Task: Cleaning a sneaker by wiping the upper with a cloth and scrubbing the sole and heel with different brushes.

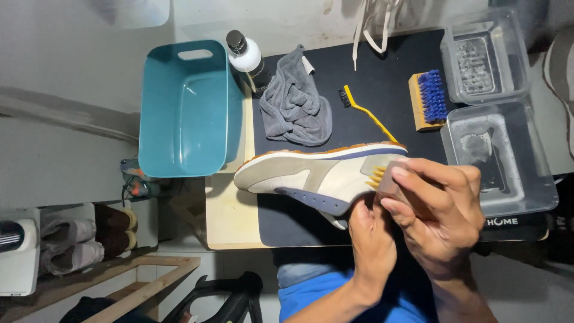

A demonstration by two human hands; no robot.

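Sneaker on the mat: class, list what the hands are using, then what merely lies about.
In use: sneaker; small block pressed to its heel by right hand; left hand steadying.

Lying about: teal tub, grey cloth, bottle, yellow brush, blue-bristled brush, clear trays.

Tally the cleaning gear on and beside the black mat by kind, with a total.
Brushes: 2, yellow-handled brush and blue-bristled wooden brush
Clear trays: 2, and
Teal tub: 1
Grey cloth: 1
Bottle: 1
Total: 7
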